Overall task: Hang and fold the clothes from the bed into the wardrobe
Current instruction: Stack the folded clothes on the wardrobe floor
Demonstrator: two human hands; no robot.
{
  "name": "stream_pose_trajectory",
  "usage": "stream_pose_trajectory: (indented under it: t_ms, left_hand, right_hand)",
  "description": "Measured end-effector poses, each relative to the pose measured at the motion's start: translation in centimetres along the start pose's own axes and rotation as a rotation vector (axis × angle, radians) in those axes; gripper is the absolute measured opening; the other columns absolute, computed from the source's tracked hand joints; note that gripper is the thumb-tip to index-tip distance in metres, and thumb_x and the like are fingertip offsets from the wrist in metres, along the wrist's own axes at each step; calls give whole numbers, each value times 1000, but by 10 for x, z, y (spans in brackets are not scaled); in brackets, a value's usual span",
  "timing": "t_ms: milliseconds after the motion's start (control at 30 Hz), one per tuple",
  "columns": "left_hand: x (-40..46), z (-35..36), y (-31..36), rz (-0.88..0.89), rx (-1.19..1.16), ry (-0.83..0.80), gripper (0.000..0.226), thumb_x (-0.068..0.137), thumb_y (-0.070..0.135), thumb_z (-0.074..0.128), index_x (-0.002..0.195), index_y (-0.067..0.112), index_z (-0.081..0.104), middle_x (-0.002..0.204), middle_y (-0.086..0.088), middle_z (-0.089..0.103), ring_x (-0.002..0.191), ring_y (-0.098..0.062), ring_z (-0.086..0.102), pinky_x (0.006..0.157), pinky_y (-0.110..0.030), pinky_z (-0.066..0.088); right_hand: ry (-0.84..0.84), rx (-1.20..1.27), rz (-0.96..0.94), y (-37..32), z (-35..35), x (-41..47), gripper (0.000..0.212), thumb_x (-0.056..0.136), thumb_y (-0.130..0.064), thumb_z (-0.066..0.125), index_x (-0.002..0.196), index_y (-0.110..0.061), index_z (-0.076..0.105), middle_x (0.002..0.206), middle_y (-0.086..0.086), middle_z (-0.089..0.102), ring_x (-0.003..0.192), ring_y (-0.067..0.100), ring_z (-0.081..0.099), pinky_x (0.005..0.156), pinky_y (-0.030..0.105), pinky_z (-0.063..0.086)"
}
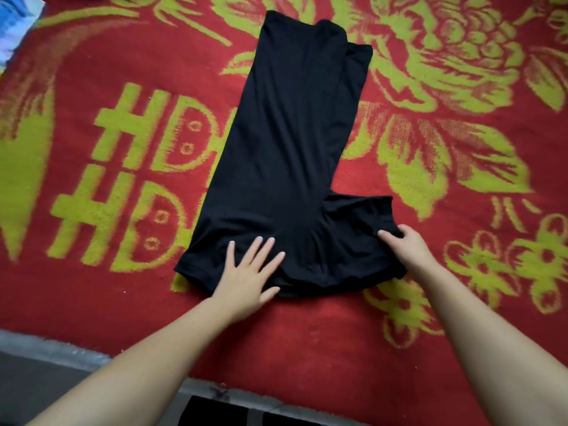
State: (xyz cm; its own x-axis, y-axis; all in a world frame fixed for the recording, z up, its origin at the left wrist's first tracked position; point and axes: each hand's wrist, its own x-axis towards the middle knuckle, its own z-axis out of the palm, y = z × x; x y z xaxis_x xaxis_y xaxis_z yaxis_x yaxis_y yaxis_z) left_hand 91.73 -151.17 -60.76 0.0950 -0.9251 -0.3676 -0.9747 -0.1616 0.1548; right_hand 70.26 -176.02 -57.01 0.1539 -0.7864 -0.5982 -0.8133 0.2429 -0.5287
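A black garment [285, 155] was laid flat on the red blanket [307, 327], stretched from the upper middle of the frame down to the lower middle. It had been folded lengthwise, with a second layer seen jutting out along its upper right edge and a short flap spread to the right at its near end. The blanket was patterned in yellow-green flowers and letters. A blue and white cloth [15, 29] was glimpsed at the upper left corner. A grey edge [46, 348] was seen along the lower left.

The left hand [249, 272] was pressed flat on the garment's near end, fingers straight and spread. The right hand [402, 244] was placed at the flap's right edge, where a bunch of fabric was pinched between curled fingers and thumb.
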Motion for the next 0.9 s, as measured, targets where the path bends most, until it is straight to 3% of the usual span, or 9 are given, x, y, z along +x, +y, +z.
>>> stream_pose_trajectory:
  t_ms: [67, 167, 267, 367, 467, 567, 667, 767, 900]
  left_hand:
    - [-10, 8, -20, -29, 23, -142, 74, 94, 64, 26, 144, 36, -21, 151, 1, -34, 136, -24, -35, 109, -62, -12]
    - [-19, 9, -23, 14, -44, -199, 71, 95, 63, 23, 141, 35, -24, 148, 1, -38, 134, -22, -40, 108, -60, -17]
    - [-25, -10, -28, 20, -160, -13, 64, 94, 41, 50, 150, 23, 25, 160, -5, 7, 148, -23, 5, 111, -63, 3]
    - [-37, -22, -63, -91, -101, 241, 67, 64, 6, 76, 128, 8, 59, 139, -15, 50, 129, -29, 49, 101, -63, 33]
    - [-47, -22, -115, -53, 55, 125, 93, 64, -7, 65, 149, 12, 30, 156, -16, 23, 143, -30, 25, 111, -56, 23]
    - [-45, -15, -152, 89, 233, -140, 98, 79, -12, 38, 146, 25, -23, 154, -6, -30, 138, -26, -30, 115, -50, -7]
    - [-34, -16, -164, 220, 301, -84, 89, 84, -8, 41, 151, 26, -7, 152, -7, -29, 138, -28, -28, 114, -53, -9]
    - [-18, -24, -163, 371, 299, 152, 66, 71, 1, 71, 133, 19, 56, 153, -18, 25, 141, -31, 25, 110, -58, 21]
    - [-21, -23, -153, 507, 315, -174, 60, 92, 2, 40, 149, 18, 29, 160, -5, 8, 148, -16, 3, 116, -35, -12]
  right_hand:
    - [4, 183, -160, -29, 2, -15, 18, 92, -15, 61, 110, -12, 61, 109, 8, 67, 96, 20, 62, 70, 17, 47]
    - [-89, 127, -432, -83, 31, -40, 26, 91, -19, 63, 116, -23, 59, 107, -6, 64, 97, 6, 59, 81, 9, 42]
    - [-355, -102, -420, -117, 79, -62, 33, 94, -35, 56, 125, -24, 59, 92, -3, 66, 79, 13, 63, 82, 28, 50]
    - [-190, -571, -518, -110, 104, -74, 36, 95, -40, 49, 127, -26, 57, 105, 0, 67, 100, 21, 63, 86, 33, 49]
    - [-344, -905, -714, -63, 126, -91, 71, 89, -35, 52, 152, -21, 22, 158, 8, 21, 146, 24, 20, 117, 42, 19]
    - [-412, -1200, -777, -26, 147, -102, 100, 84, -27, 56, 149, -28, -20, 151, 9, -32, 144, 26, -23, 114, 51, -13]
    - [-273, -1187, -784, -22, 157, -99, 98, 86, -12, 50, 142, -31, -28, 154, 10, -28, 143, 26, -25, 113, 51, -15]
    - [-196, -1126, -782, -25, 160, -95, 94, 82, 10, 39, 151, -30, -10, 160, 7, -12, 147, 26, -11, 116, 49, -7]
    - [-356, -1244, -706, -32, 149, -104, 85, 87, 10, 35, 153, -27, -2, 162, 5, -7, 148, 26, -6, 118, 49, -1]
